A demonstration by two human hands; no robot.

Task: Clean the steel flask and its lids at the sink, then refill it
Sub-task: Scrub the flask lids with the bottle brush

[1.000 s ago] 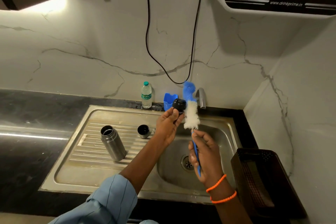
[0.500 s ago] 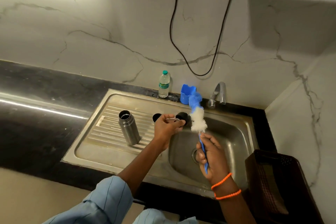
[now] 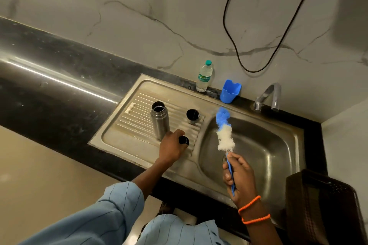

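The left hand [image 3: 172, 148] reaches forward, fingers curled in a grip; the right hand [image 3: 240, 178] is raised, fist closed.

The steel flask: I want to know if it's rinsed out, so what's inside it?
The steel flask stands open on the drainboard. Only a dark interior shows at its mouth; its walls hide any contents.

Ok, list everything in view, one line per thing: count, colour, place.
steel flask: one, silver, upright and open on the drainboard
cup lid: one, steel with dark inside, drainboard, right of the flask
black lid: one, black, under the left hand on the drainboard
bottle brush: one, blue and white, over the basin
sink: one, steel
tap: one, chrome, behind the basin
water bottle: one, clear with green cap, by the wall
blue cup: one, by the wall
basket: one, dark, far right
cable: one, black, on the wall
left hand: holds the black lid
right hand: grips the brush handle
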